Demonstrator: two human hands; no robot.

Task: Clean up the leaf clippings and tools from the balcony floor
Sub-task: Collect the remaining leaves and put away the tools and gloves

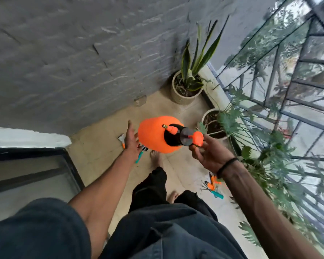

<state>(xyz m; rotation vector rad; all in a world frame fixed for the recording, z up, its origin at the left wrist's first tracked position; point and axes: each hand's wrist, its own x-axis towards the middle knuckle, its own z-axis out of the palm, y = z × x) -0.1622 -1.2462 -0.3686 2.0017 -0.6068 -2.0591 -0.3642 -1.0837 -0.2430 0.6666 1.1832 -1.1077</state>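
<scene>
Currently the right hand (206, 154) pinches the round orange plastic pressure sprayer (155, 134) by its pump top above the balcony floor (105, 146); the left hand (131, 142), fingers spread, should steady its side before it is carried off

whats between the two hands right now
In the head view, the orange pressure sprayer hangs between them: the right hand holds its handle, and the open left hand reaches toward its side.

The sprayer (157, 134) hangs between both hands, above the floor (94, 152); two potted plants (187, 86) stand beyond it, tools (214, 186) lie right, by the railing (288, 109).
</scene>
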